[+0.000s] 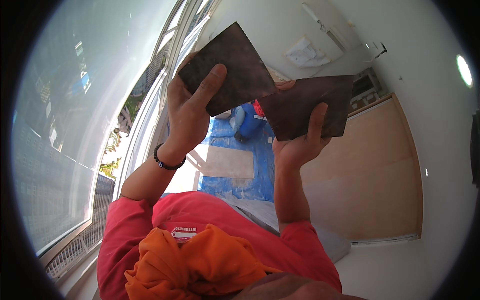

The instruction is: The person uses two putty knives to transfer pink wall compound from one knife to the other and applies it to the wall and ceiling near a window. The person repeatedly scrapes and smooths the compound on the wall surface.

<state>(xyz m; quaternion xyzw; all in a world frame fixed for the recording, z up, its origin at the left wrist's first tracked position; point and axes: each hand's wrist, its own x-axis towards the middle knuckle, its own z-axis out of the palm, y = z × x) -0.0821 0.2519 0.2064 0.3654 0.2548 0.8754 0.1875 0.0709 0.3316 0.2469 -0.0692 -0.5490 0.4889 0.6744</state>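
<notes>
The left hand (192, 110) grasps the left panel (237, 65), the right hand (300, 149) the right panel (295, 107), each thumb lying on the dark face. Both panels are raised above the blue sheet (260, 187), near corners close together.

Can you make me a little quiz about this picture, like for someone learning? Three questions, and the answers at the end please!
1. True or false: the left hand holds a flat, dark brown, four-sided panel, and the right hand holds a similar panel.

2. Fill in the blank: the round black-bead bracelet circles the ____ wrist.

3. What does the pale, flat, rectangular piece lie on?

Key:
1. True.
2. Left.
3. The wrinkled blue sheeting.
</notes>
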